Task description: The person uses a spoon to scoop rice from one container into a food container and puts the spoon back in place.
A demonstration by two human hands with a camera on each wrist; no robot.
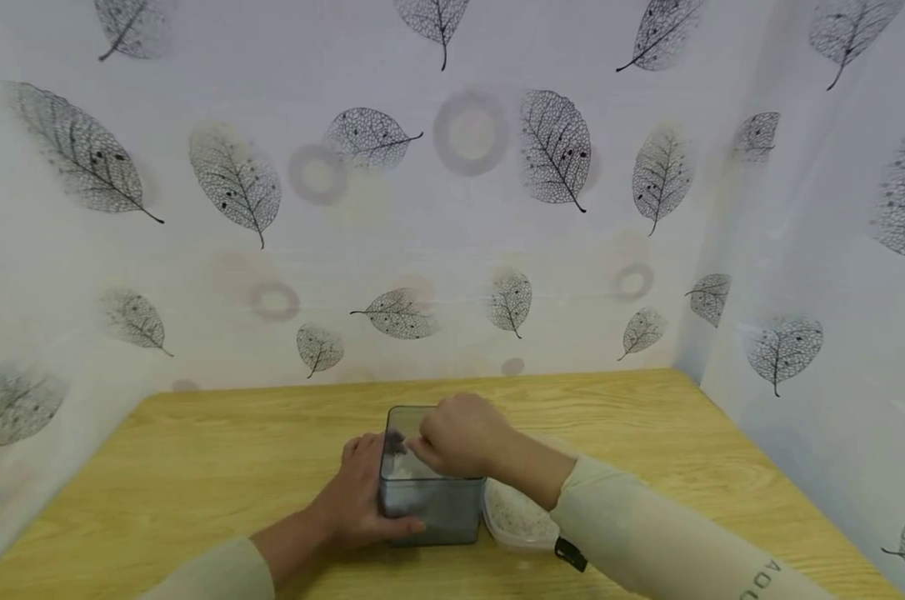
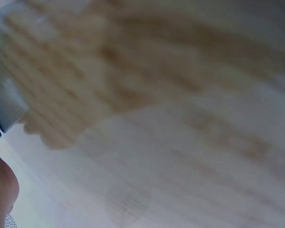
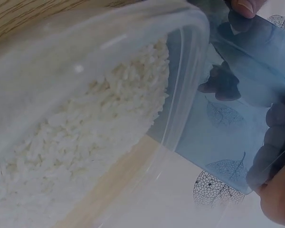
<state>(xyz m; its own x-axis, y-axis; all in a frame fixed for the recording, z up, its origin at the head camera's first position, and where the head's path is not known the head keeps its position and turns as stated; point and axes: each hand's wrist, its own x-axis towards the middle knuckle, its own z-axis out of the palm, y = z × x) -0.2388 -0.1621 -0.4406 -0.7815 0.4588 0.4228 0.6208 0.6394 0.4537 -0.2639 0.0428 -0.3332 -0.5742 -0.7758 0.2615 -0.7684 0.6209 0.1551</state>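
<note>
A grey see-through plastic box [image 1: 437, 508] stands on the table in the head view. My left hand [image 1: 366, 492] grips its left side, the thumb lying across the front wall. Over the box's open top is my right hand [image 1: 463, 433], its fingers bent down; whether they hold anything is hidden. Something dark and a pale patch show inside the box, too unclear to name. Beside the box on the right, under my right forearm, sits a clear plastic tub [image 1: 523, 542] of white rice [image 3: 85, 128]. The left wrist view shows mostly blurred table and cloth.
The wood-grain table [image 1: 220, 467] is bounded at the back and sides by pale cloth [image 1: 452, 225] printed with dark leaves. A small black object [image 1: 570, 553] shows under the right sleeve.
</note>
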